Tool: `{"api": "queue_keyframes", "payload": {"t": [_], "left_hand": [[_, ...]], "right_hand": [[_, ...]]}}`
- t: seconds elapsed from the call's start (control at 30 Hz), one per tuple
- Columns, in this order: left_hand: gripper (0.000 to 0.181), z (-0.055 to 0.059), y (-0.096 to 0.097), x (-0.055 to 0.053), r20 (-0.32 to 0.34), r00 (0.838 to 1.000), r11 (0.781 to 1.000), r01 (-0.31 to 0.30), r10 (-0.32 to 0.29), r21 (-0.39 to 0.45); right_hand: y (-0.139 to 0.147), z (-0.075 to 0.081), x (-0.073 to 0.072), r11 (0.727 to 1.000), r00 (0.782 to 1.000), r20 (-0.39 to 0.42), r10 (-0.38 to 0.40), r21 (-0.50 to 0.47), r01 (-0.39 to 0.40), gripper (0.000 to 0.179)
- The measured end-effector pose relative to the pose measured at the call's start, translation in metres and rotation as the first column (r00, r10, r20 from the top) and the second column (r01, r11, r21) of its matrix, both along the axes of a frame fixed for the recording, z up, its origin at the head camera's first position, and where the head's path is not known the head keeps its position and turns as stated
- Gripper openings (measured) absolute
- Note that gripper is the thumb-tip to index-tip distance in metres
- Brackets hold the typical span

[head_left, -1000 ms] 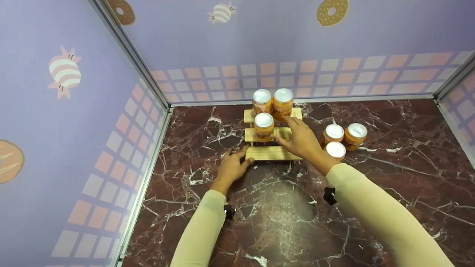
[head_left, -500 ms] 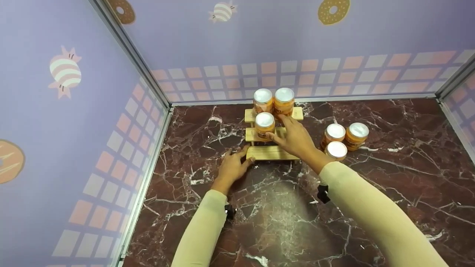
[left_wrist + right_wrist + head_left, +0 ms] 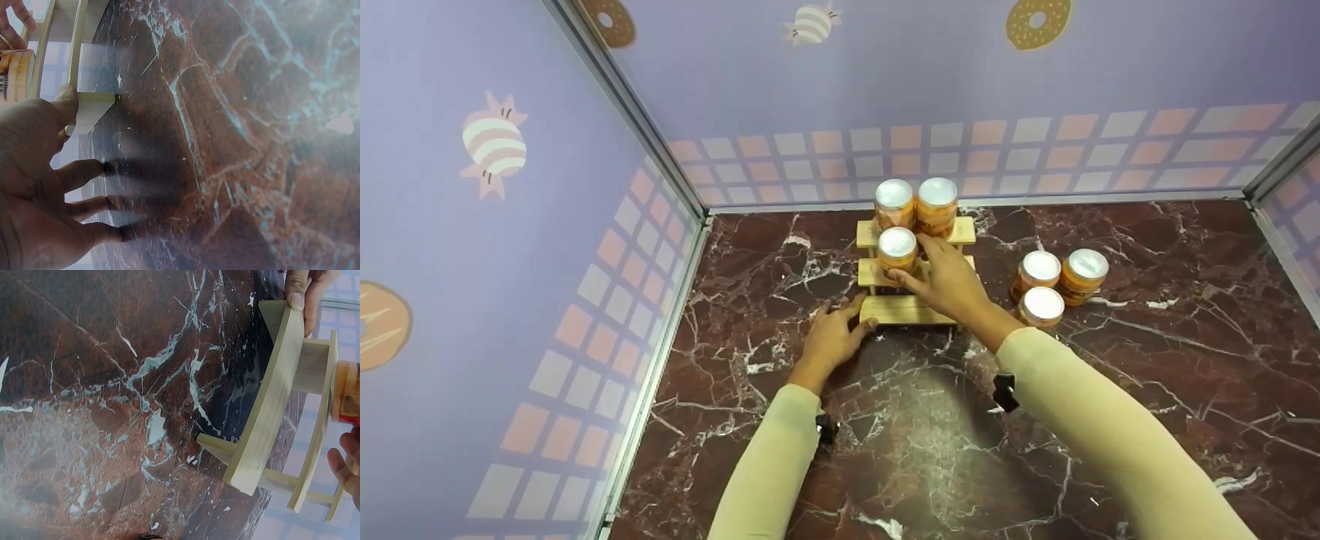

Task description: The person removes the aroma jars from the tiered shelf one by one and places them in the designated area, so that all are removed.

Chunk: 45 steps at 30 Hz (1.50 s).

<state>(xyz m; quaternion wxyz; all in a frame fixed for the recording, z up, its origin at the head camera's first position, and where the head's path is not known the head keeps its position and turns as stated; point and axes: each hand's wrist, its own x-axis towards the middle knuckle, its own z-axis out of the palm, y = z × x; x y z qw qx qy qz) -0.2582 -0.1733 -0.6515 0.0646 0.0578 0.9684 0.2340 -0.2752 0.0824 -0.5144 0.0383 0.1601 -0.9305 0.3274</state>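
A stepped wooden rack (image 3: pixel 907 310) stands on the marble-patterned surface. My left hand (image 3: pixel 831 337) pinches the left end of its lowest step between thumb and index finger, and its other fingertips point down at the surface in the left wrist view. On the middle step sits an orange jar (image 3: pixel 897 259) with a white lid, upright at the left. My right hand (image 3: pixel 956 289) is at this jar's right side, its thumb and fingers spread around that side without closing on it. Two similar jars, a left one (image 3: pixel 894 210) and a right one (image 3: pixel 937 214), stand on the top step.
Three more orange jars stand close together right of the rack: a rear left jar (image 3: pixel 1037 276), a rear right jar (image 3: pixel 1084 277) and a front jar (image 3: pixel 1042 307). A purple patterned wall (image 3: pixel 840 97) rises behind the rack, with another panel (image 3: pixel 547 300) at left.
My right hand has moved left, from the rack's right part to the side of the middle-step jar. The left hand keeps its pinch on the rack, and the jars have not moved on it.
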Motion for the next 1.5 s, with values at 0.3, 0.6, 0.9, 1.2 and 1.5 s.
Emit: {"api": "queue_keyframes", "payload": {"t": [0.3, 0.6, 0.9, 1.2, 1.5], "left_hand": [[0.075, 0.003, 0.004, 0.001, 0.003, 1.0, 1.0, -0.006, 0.006, 0.021], [0.079, 0.008, 0.006, 0.005, 0.005, 1.0, 0.997, -0.013, 0.013, 0.07], [0.078, 0.014, 0.007, 0.006, 0.016, 1.0, 0.997, -0.006, 0.005, 0.079], [0.075, 0.016, 0.007, 0.005, -0.019, 1.0, 0.999, 0.005, -0.004, 0.041], [0.073, 0.01, 0.003, 0.005, 0.011, 1.0, 0.997, -0.029, 0.028, 0.072]], "right_hand": [[-0.004, 0.0, 0.0, 1.0, 1.0, 0.014, -0.027, -0.013, 0.027, 0.086], [-0.005, 0.0, -0.002, 0.999, 0.999, 0.029, -0.036, -0.018, 0.037, 0.088], [-0.004, 0.001, -0.002, 0.999, 0.999, 0.03, -0.039, -0.019, 0.04, 0.085], [0.004, 0.004, 0.0, 0.999, 0.999, -0.011, -0.036, -0.026, 0.036, 0.085], [0.017, 0.007, 0.004, 1.0, 0.998, -0.056, -0.015, -0.01, 0.014, 0.082]]}}
